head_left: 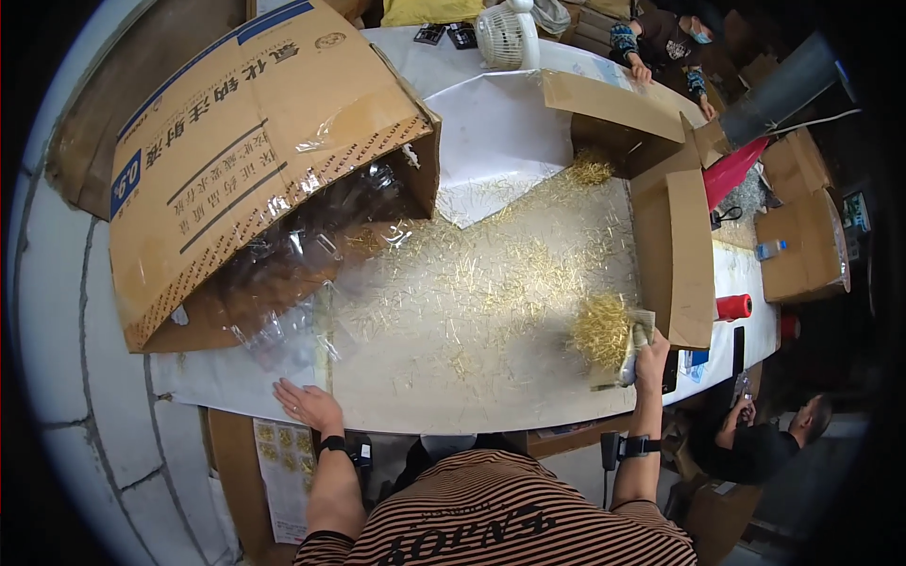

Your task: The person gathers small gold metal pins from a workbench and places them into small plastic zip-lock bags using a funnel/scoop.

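Note:
My right hand point(651, 360) is closed on a folded greyish piece of card or cloth point(638, 341) at the right side of the table. Against this piece, on its left, lies a dense heap of thin gold-coloured metal pieces point(600, 330), like pins. More such pieces point(528, 274) are strewn over the middle of the pale tabletop point(396, 387). My left hand point(311, 406) rests at the table's near left edge, palm down, fingers stretched, holding nothing. Just beyond it are clear plastic bags or boxes point(293, 330), blurred in part, spilling from a large tilted cardboard box point(274, 132).
Cardboard walls point(672, 255) bound the table's right side. A white sheet point(491, 141) and a small white fan point(507, 38) are at the back. Red rolls point(733, 307) lie at right. One person point(661, 47) works at the far right, another point(755, 434) sits at the near right.

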{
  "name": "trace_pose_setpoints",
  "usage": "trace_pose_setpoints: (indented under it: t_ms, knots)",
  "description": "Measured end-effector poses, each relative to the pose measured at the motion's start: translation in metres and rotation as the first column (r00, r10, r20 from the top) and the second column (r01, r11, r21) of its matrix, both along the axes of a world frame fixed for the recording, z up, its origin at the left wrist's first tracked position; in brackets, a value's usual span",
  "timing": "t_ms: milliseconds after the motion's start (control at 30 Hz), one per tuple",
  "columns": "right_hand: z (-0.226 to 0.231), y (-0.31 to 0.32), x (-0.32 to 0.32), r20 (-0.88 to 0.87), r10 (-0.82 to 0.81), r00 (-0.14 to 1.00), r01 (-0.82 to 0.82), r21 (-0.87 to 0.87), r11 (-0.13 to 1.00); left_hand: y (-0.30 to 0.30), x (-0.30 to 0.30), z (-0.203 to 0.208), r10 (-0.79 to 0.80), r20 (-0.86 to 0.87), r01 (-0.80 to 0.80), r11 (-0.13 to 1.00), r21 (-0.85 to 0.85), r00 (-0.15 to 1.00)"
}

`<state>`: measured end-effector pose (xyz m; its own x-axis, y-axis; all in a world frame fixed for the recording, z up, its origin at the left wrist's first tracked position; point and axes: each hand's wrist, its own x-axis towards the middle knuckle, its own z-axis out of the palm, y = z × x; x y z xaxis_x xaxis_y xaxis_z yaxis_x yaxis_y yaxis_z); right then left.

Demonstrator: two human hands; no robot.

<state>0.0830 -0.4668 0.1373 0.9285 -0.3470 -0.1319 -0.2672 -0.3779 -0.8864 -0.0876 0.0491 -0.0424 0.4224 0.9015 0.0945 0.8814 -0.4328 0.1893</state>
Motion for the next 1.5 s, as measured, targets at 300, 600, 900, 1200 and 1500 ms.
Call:
trace_pose_setpoints:
  t_ms: [300,600,900,1200,1500]
  knots:
    - [0.05,0.044,0.068,0.374,0.029,0.927,0.091,-0.297,0.951,0.004,-0.006,-0.002,-0.03,-0.051,0.032,0.999,0.036,0.998]
    - [-0.003,0.041,0.223,0.46,-0.015,0.888,0.064,-0.091,0.994,0.006,-0.003,-0.01,-0.054,-0.052,0.058,0.995,0.081,0.997]
    - [-0.057,0.123,0.331,0.268,0.254,0.929,-0.335,0.325,0.884,0.008,-0.015,-0.013,-0.072,-0.019,0.074,0.991,0.11,0.997]
    - [-0.108,0.159,0.388,0.237,0.183,0.954,-0.074,-0.408,0.91,0.011,-0.003,-0.028,-0.155,0.012,0.154,0.985,0.082,0.988]
    - [-0.081,0.182,0.236,0.438,0.221,0.871,-0.123,-0.241,0.963,0.034,-0.038,-0.042,-0.318,-0.237,0.382,0.871,0.309,0.918]
